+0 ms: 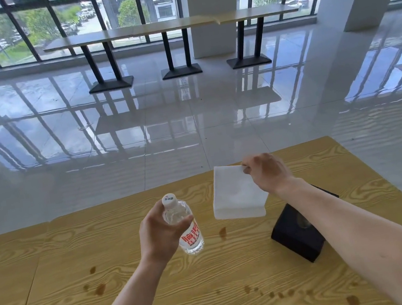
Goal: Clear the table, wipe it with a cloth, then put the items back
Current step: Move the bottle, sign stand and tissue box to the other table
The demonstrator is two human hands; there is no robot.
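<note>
A person stands at a wooden table [59, 293] with a strong yellow grain, both bare forearms reaching out over it. The left hand [161, 233] is wrapped around a clear plastic water bottle [183, 223], gripping it high on the body just below the white cap; the bottle has a red and white label and is held tilted slightly, its base above the tabletop. The right hand [267, 172] pinches the top corner of a white folded cloth [238, 194] between thumb and fingers, so that the cloth hangs down in the air above the table, to the right of the bottle. Beneath the right forearm a black box [296, 234] rests on the table, partly hidden by the arm. Several brown stains [99, 289] dot the tabletop: a few near the left forearm, one just right of the bottle, and a scattered row along the near edge. Beyond the table lies a glossy white tiled floor [165, 131], and farther off a long table [169, 26] on black legs stands against large dark-framed windows [42, 24].
</note>
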